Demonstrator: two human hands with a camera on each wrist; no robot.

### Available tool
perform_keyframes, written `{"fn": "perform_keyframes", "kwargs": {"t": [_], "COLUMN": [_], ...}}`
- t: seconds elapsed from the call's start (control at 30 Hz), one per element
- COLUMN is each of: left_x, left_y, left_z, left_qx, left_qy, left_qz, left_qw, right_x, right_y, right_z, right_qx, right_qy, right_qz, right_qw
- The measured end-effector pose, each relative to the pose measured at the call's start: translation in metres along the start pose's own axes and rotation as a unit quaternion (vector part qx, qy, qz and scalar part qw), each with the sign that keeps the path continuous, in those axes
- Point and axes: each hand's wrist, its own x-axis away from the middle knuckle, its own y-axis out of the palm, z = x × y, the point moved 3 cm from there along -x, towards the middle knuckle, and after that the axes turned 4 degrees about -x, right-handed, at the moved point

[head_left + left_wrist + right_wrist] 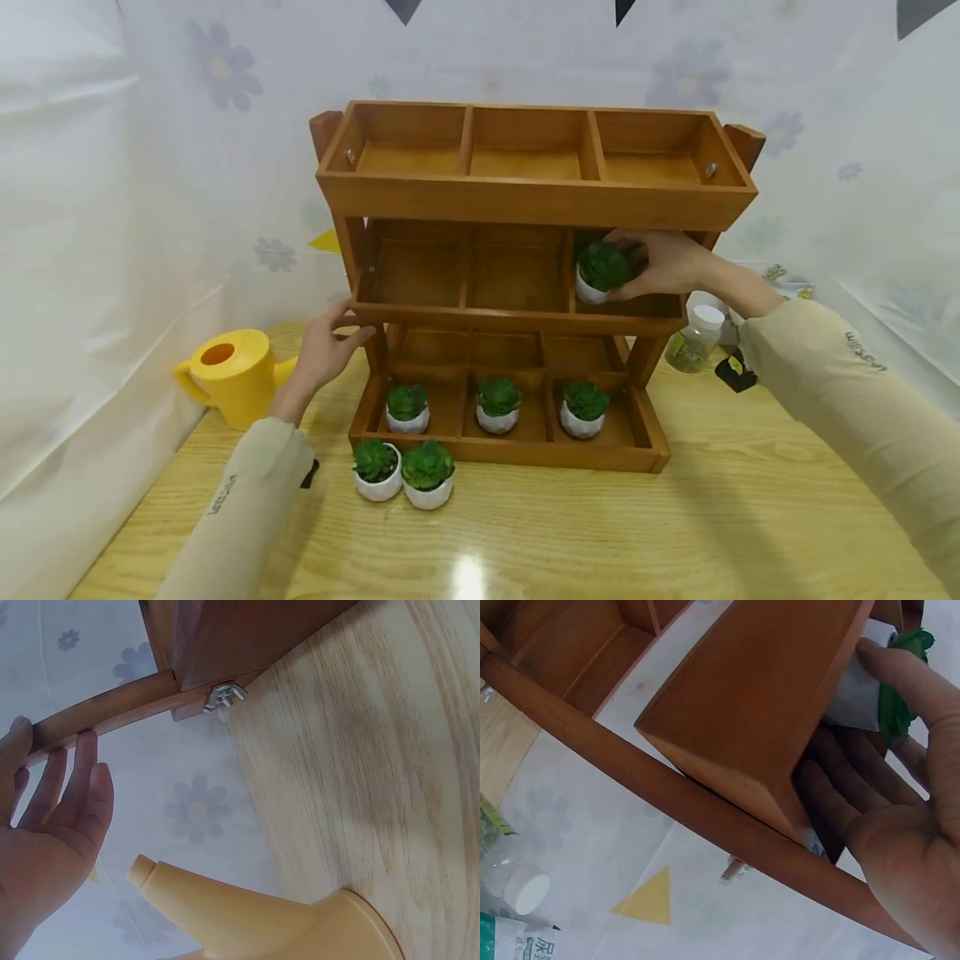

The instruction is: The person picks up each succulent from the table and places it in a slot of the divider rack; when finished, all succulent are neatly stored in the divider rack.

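A three-tier wooden plant stand (525, 204) stands on the table. My right hand (663, 262) grips a small potted succulent (604, 265) in the right compartment of the middle tier. In the right wrist view, thumb and fingers lie about its white pot (855, 694); whether its base touches the compartment floor is hidden. My left hand (326, 346) holds the stand's left side post (105, 709) just under the middle tier, thumb and fingers against the wood. Three potted succulents (498, 406) sit in the bottom tier's front compartments, one in each.
Two more potted succulents (428, 475) stand on the table (600, 533) before the stand's left front corner. A yellow watering can (238, 379) is at the left. To the right are a clear jar (696, 337) with a white lid and a black item (736, 372).
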Motion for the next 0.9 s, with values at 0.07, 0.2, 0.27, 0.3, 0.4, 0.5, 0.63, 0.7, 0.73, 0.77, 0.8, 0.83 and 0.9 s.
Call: {"fn": "perform_keyframes", "kwargs": {"t": [0.07, 0.2, 0.27, 0.3, 0.4, 0.5, 0.63, 0.7, 0.73, 0.77, 0.8, 0.83, 0.9], "left_x": [0.0, 0.0, -0.001, -0.001, -0.001, -0.002, -0.002, -0.002, -0.002, -0.002, -0.002, -0.002, -0.002], "left_y": [-0.001, -0.001, 0.0, 0.001, 0.002, 0.003, 0.003, 0.003, 0.003, 0.003, 0.004, 0.004, 0.005], "left_z": [0.0, 0.0, 0.0, 0.0, 0.0, -0.002, 0.0, 0.001, 0.001, 0.002, 0.002, 0.003, 0.003], "left_qx": [-0.001, -0.004, -0.007, -0.008, -0.005, -0.003, -0.005, -0.006, -0.006, -0.005, -0.005, -0.003, -0.001], "left_qy": [0.0, 0.007, 0.006, 0.007, 0.004, 0.002, 0.004, 0.006, 0.007, 0.007, 0.008, 0.006, 0.004], "left_qz": [-0.001, 0.003, 0.004, 0.004, 0.0, -0.002, 0.001, 0.004, 0.005, 0.006, 0.006, 0.006, 0.004], "left_qw": [1.0, 1.0, 1.0, 0.9999, 1.0, 1.0, 1.0, 1.0, 0.9999, 0.9999, 0.9999, 1.0, 1.0], "right_x": [0.001, 0.008, 0.012, 0.015, 0.024, 0.033, 0.047, 0.055, 0.06, 0.065, 0.069, 0.074, 0.083], "right_y": [-0.001, -0.003, -0.005, -0.006, -0.009, -0.011, -0.014, -0.014, -0.014, -0.013, -0.011, -0.008, 0.0], "right_z": [-0.001, -0.003, -0.004, -0.005, -0.006, -0.007, -0.009, -0.011, -0.013, -0.015, -0.017, -0.019, -0.026], "right_qx": [-0.005, -0.018, -0.023, -0.024, -0.015, 0.0, 0.014, 0.017, 0.022, 0.027, 0.027, 0.026, 0.013], "right_qy": [-0.004, -0.001, 0.01, 0.016, 0.03, 0.033, 0.036, 0.035, 0.032, 0.026, 0.012, -0.004, -0.045], "right_qz": [0.0, -0.009, -0.022, -0.029, -0.04, -0.034, -0.014, 0.002, 0.012, 0.024, 0.039, 0.054, 0.086], "right_qw": [1.0, 0.9998, 0.9994, 0.9992, 0.9986, 0.9989, 0.9992, 0.9993, 0.9992, 0.999, 0.9988, 0.9982, 0.9952]}}
